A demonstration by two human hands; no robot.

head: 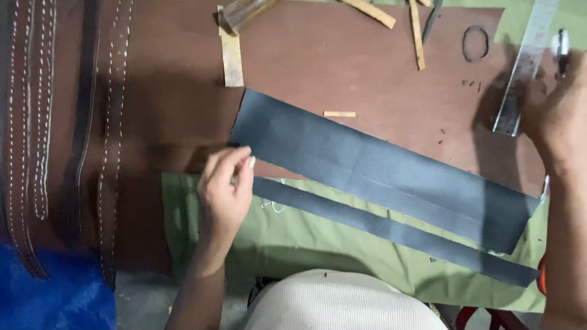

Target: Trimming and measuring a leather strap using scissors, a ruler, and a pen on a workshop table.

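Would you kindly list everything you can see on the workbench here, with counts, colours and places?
Wide leather strip: one, dark grey, centre, lying diagonally.
Narrow leather strip: one, dark grey, just below the wide one.
Brown sheet: one, under the wide strip.
Green cloth: one, lower middle.
Stitched straps: several, brown, left edge.
Tan offcuts: several, top.
Metal ruler: one, silver, top right.
Blue material: one, bottom left.
Left hand: touching the wide strip's left end.
Right hand: holds the ruler.

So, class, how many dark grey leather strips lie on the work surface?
2: a wide strip across the middle, its end under the left hand, and a narrow strip just below it. Others may lie out of view.
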